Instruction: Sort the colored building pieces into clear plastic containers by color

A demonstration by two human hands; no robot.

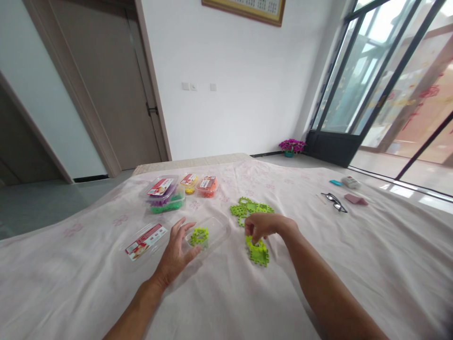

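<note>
My left hand (179, 252) curves around the near-left side of a clear plastic container (219, 231), thumb at the front and fingers at the rim. Inside lie a few yellow-green toothed pieces (200, 235). My right hand (260, 226) points down with fingers pinched at a yellow-green interlocking piece (253, 243); the fingertips are partly hidden. Just nearer to me, a solid green toothed square (259, 256) lies on the cloth. Beyond the right hand spreads a group of flat green interlocking pieces (255, 208), some with open centres.
A labelled clear lid (146, 242) lies left of my left hand. Behind it are stacked tubs (163, 193) with purple and green pieces, a yellow tub (189, 183) and an orange tub (208, 186). Glasses (334, 202), a pink cloth (356, 199) and a small packet (350, 182) lie at right.
</note>
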